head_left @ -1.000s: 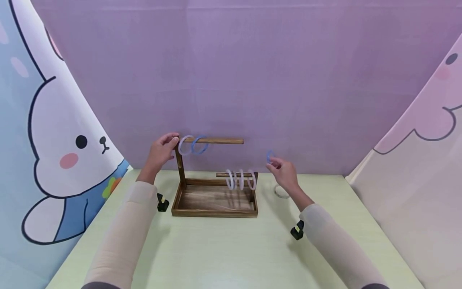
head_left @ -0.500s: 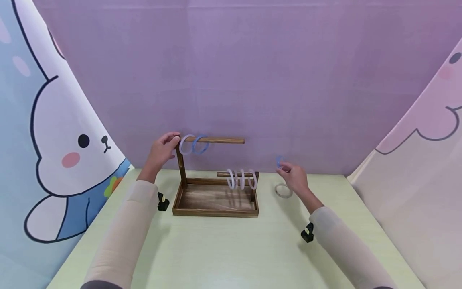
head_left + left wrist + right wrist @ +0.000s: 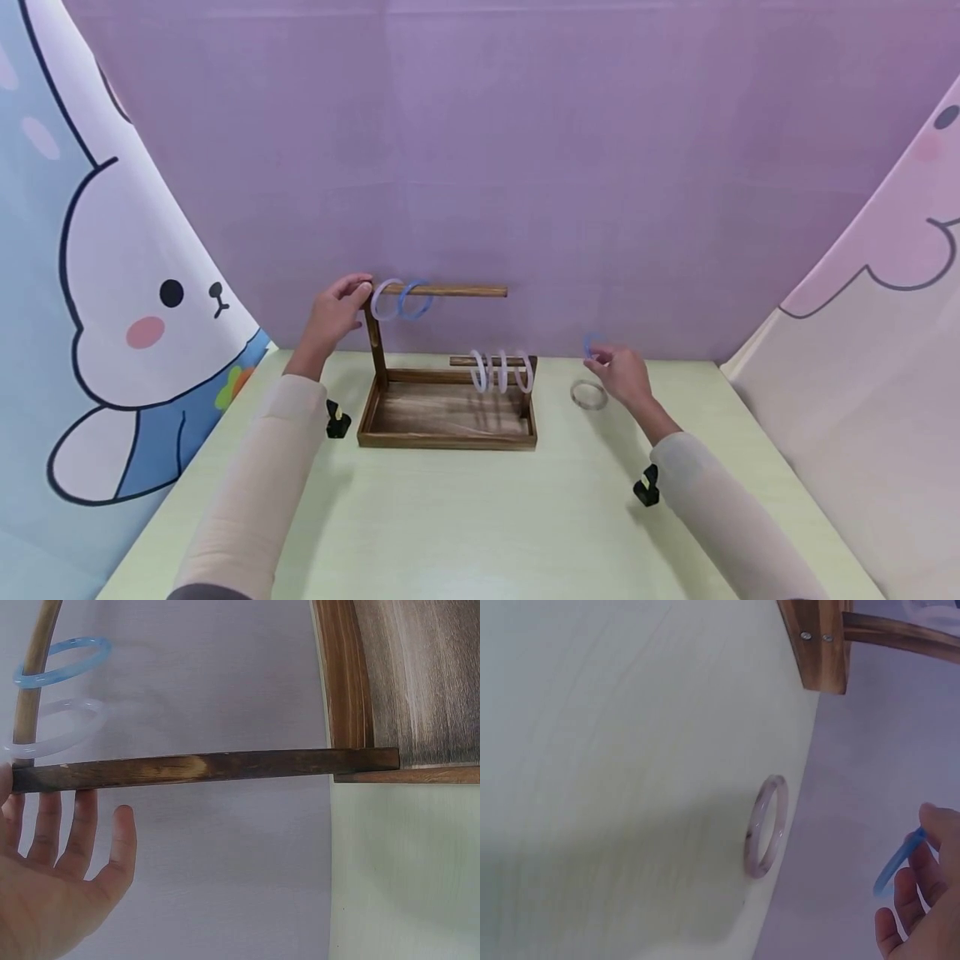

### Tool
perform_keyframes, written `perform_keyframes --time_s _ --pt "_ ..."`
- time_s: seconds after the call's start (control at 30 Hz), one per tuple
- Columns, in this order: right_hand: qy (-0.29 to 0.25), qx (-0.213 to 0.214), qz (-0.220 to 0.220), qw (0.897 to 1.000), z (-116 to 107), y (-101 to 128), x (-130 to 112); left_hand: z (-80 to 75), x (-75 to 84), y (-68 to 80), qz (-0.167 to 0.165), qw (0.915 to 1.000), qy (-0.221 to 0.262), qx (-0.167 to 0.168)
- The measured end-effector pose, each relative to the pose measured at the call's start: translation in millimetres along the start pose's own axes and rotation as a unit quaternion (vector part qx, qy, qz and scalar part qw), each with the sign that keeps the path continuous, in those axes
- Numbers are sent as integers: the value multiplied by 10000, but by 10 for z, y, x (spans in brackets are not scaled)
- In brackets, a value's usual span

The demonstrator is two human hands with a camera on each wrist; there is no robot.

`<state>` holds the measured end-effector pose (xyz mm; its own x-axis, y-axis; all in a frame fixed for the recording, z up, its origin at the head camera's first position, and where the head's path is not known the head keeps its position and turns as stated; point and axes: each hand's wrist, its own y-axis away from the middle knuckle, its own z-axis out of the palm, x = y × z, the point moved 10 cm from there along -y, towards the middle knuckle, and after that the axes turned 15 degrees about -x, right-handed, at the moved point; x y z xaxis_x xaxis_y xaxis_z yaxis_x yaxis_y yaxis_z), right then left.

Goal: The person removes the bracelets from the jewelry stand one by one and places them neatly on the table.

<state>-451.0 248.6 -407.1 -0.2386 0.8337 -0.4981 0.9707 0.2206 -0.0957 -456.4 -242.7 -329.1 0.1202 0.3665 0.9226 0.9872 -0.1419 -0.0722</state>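
1. Left hand (image 3: 332,321): thumb and fingers grip the top corner of the wooden stand (image 3: 450,442); little finger spread apart
2. Right hand (image 3: 624,372): thumb and forefinger pinch the blue ring (image 3: 898,864), right of the stand
3. Upper bar (image 3: 468,292): bears a lilac ring (image 3: 374,305) and another blue ring (image 3: 402,310)
4. Pale ring (image 3: 755,825): lies on the table (image 3: 450,525), near the right hand

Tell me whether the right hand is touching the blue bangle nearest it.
Touching. The right wrist view shows the right hand pinching the upper end of the blue bangle.
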Motion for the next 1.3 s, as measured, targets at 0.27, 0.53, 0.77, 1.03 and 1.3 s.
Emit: perform_keyframes --time_s 0.27,0.53,0.77,1.03,1.3 --pt "170 -139 139 9997 40 19 216 0 -19 -18 -48 10000 -28 9" --pt "340 -398 308 9982 93 52 380 6 -1 -8 63 10000 -36 -10" --pt "632 -482 373 9961 118 79 485 34 -2 -13 19 10000 43 -29" --pt "981 -705 514 9913 157 85 607 52 18 -1 23 10000 14 -55" --pt "1145 -860 630 9877 211 130 726 45 34 19 56 10000 29 -46"
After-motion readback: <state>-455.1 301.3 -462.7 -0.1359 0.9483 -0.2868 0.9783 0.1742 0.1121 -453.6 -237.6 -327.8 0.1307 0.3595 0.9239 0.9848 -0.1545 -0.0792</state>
